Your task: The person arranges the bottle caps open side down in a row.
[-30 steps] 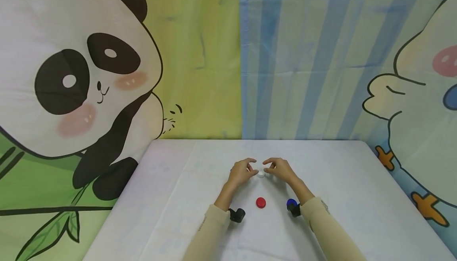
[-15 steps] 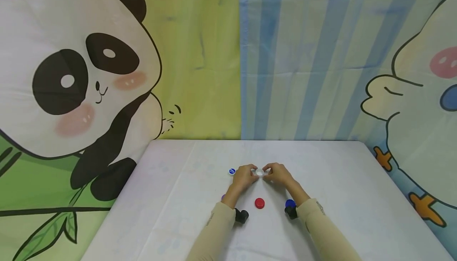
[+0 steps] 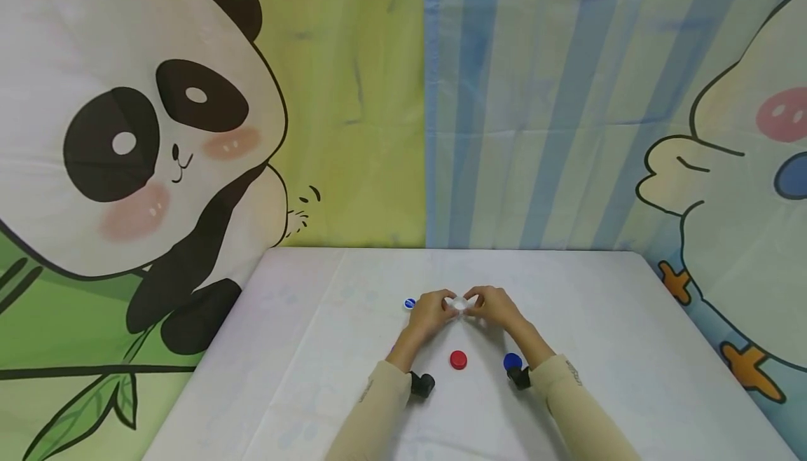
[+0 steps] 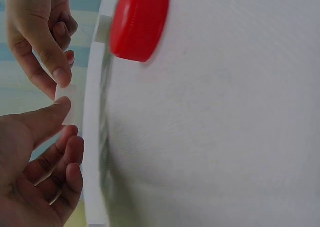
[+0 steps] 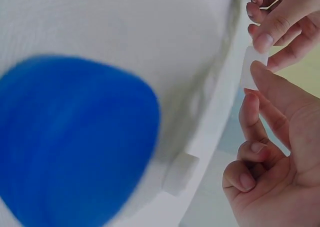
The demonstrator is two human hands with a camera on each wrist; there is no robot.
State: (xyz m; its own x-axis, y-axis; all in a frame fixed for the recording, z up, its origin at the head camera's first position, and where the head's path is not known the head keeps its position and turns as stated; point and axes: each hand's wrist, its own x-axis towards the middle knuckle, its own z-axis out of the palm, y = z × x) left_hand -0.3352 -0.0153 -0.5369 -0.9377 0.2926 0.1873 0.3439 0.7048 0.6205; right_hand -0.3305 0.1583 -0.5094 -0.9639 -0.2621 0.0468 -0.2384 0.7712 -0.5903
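A smooth, translucent white piece (image 5: 247,73), plastic by its look, is pinched in the fingers (image 5: 264,41). At six o'clock from it in the head view, the red cap (image 4: 140,24) is seen as plastic, with a finely ridged side and low sheen. Between four and five o'clock, smooth plastic is shown by the blue cap (image 5: 80,137), blurred up close. The tabletop (image 4: 225,117) is surfaced in matt, finely textured, cloth-like material. At twelve o'clock, creased cloth is hung as a printed backdrop (image 3: 359,125).

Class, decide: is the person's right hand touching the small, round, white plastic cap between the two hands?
Touching. The right wrist view shows the right hand with its thumb tip against the white cap, no gap between them.
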